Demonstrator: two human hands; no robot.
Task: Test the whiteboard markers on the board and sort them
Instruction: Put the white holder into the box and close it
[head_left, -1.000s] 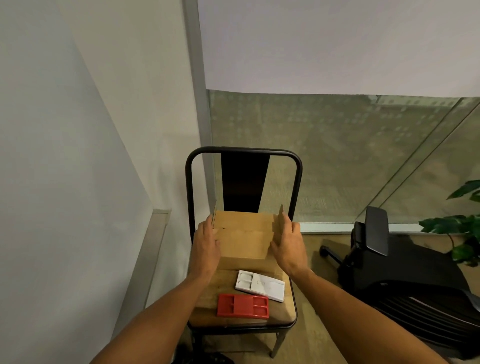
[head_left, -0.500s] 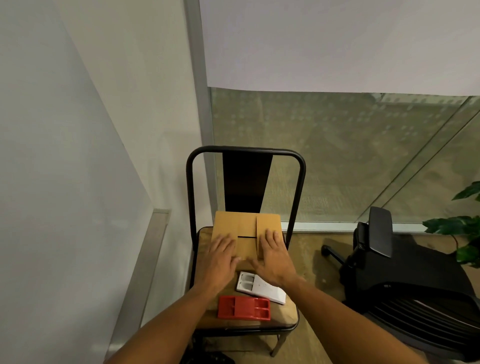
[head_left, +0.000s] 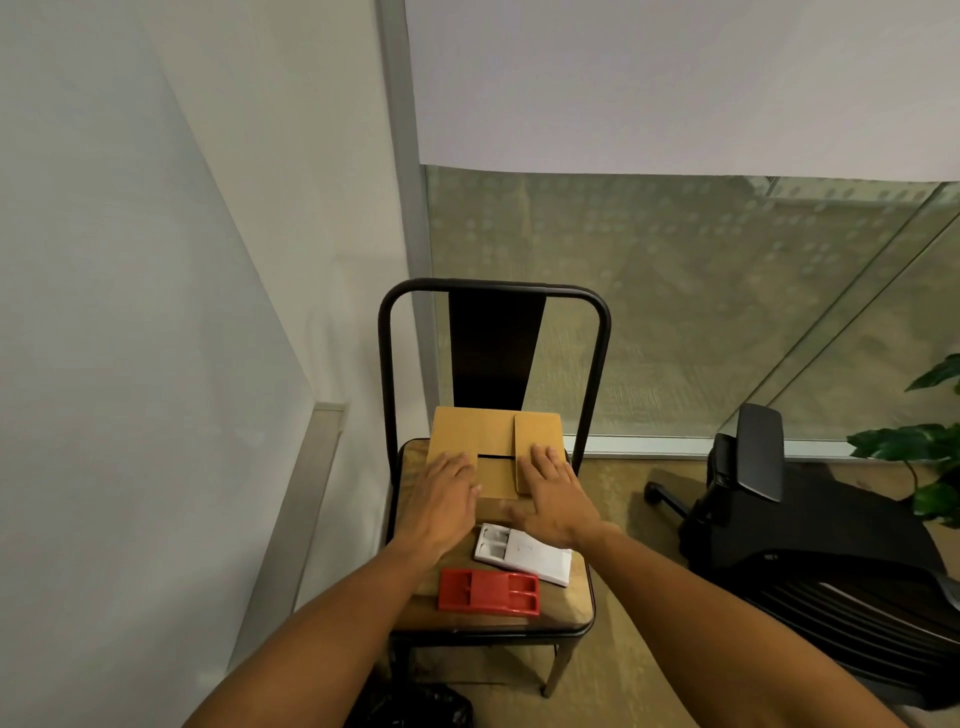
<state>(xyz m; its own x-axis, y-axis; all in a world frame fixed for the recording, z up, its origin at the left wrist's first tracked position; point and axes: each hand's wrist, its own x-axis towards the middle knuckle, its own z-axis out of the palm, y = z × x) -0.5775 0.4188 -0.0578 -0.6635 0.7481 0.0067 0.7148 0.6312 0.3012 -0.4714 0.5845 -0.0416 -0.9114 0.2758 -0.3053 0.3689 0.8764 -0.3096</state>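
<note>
Pressing flat, our left hand (head_left: 441, 496) and right hand (head_left: 553, 496) lie released on the box (head_left: 493, 441) flaps at twelve o'clock on the chair (head_left: 571, 608). No markers show; flaps may spring up, or the box nudge the white tray (head_left: 535, 556) and red tray (head_left: 488, 592) off.

Two hands show: the left hand (head_left: 441, 493) and the right hand (head_left: 553, 491), both on one cardboard box (head_left: 493, 441) at the far end of the seat. Two trays lie nearer: one white tray (head_left: 535, 556) and one red tray (head_left: 488, 592). There are two chairs: one metal-framed chair (head_left: 493, 296) and, to the right, one black office chair (head_left: 810, 545). One plant (head_left: 924, 452) stands at far right.
</note>
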